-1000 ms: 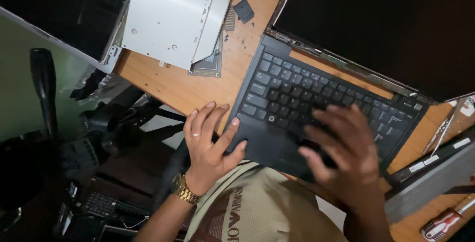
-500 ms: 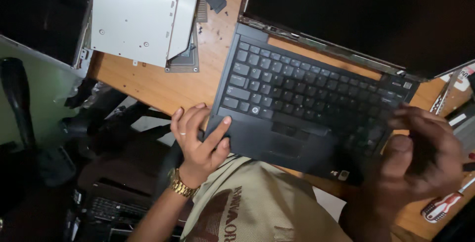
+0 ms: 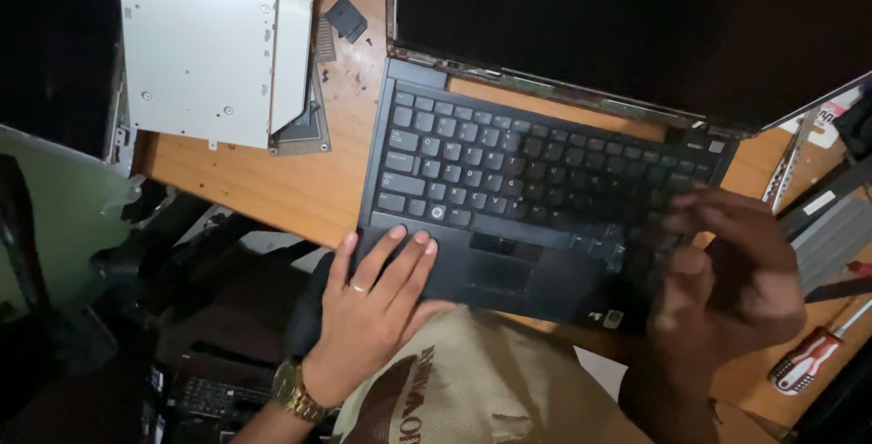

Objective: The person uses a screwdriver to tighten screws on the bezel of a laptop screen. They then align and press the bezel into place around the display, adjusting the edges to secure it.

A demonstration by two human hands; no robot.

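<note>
A dim workroom, seen from above: a wooden desk (image 3: 272,181) crowded with computer parts. One dark laptop (image 3: 536,190) lies across the middle, its black screen reaching up toward twelve o'clock.

Since half a second ago the left hand (image 3: 372,312) has slid from the desk edge up onto the laptop's front left corner, and the view has shifted so the laptop sits further right and larger. The right hand (image 3: 727,271) has lifted from the lower right corner to hover at the keyboard's right end.

The left hand lies flat, fingers spread apart, palm down on the palm rest at seven o'clock; it clasps nothing. It wears one ring and one gold wristwatch (image 3: 292,391). The right hand, at four o'clock, is blurred; its fingers curl loosely, and I cannot tell whether they pinch anything or touch the keys.

One silver optical drive (image 3: 209,54) rests at ten o'clock, well apart from the laptop. One red-handled screwdriver (image 3: 813,362) lies at four o'clock, near the right hand.
</note>
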